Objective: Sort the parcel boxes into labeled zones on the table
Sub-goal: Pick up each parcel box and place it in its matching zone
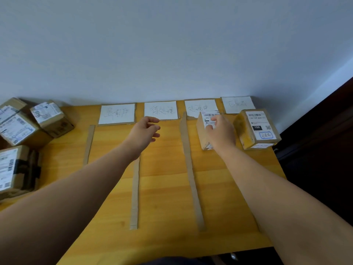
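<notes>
My right hand (221, 133) rests on a small brown parcel box (202, 133) with a white shipping label, standing in the third zone below its handwritten card (198, 107). Whether the fingers grip the box or only touch it is unclear. My left hand (146, 132) hovers open over the table near the second card (161, 110), holding nothing. A second box (257, 129) with a blue-framed sticker stands in the rightmost zone under the fourth card (238, 104). Several unsorted boxes (18, 129) lie piled at the far left.
The wooden table (164, 188) is split into lanes by cardboard strips (134, 192), with another strip (191, 169) beside the third zone. The first card (116, 113) lies at the back left. A white wall stands behind; dark furniture (321, 150) borders the right edge.
</notes>
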Tool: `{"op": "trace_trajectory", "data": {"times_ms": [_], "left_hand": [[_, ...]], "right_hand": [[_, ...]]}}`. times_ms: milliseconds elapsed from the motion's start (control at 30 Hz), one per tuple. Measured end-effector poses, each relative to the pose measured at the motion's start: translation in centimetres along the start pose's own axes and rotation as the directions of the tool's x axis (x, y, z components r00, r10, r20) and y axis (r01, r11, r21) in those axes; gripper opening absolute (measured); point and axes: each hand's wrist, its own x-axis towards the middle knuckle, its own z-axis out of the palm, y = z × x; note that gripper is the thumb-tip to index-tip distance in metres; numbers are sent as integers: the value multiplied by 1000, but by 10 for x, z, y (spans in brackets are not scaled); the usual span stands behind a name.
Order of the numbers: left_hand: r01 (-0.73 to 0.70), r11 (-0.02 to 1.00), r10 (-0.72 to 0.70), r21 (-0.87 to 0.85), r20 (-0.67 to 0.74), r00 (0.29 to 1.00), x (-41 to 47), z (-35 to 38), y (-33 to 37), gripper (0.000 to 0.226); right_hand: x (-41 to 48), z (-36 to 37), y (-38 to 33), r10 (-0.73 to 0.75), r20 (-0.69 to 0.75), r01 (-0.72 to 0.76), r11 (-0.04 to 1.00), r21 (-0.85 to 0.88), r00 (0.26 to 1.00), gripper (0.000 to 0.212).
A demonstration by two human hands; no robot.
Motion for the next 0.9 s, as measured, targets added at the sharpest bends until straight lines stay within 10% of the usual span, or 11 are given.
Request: {"op": "trace_trajectory", "data": {"times_ms": [667,800,900], "left_hand": [[-56,995,62,84,-78,995,-54,-319,-105,20],[-79,956,122,283,-138,983,-63,-365,-123,26],[-47,743,197,667,-152,969,-64,-396,-145,36]], "right_hand": [[-168,192,-257,-94,193,42,966,256,977,31],[-187,216,-290,-155,237,90,961,262,959,32],[-198,230,-310,-196,281,119,955,270,940,32]]}}
